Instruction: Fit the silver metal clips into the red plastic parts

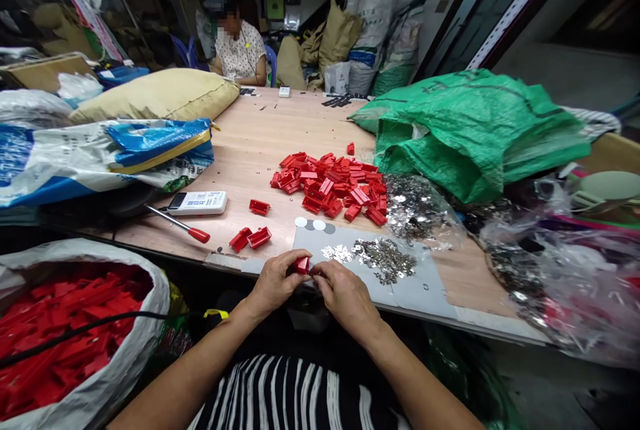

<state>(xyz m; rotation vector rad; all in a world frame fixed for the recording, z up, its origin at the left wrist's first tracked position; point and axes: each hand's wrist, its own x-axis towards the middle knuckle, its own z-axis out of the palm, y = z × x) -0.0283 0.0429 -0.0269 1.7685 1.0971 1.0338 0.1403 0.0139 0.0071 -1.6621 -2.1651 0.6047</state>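
Note:
My left hand (273, 281) and my right hand (341, 293) meet at the near table edge, both closed around one small red plastic piece (302, 264). Just beyond them lies a grey card (360, 270) with a scatter of small metal clips (383, 258). A heap of the same red pieces (333, 185) sits in the middle of the wooden table (280, 137). Three loose red pieces (251, 235) lie left of the card.
A white sack of red parts (70, 330) stands at my lower left. A screwdriver with red handle (183, 225) and a white remote (199, 203) lie to the left. Green bag (470, 130) and clear bags of metal parts (545, 263) fill the right. Another person (240, 50) sits at the far end.

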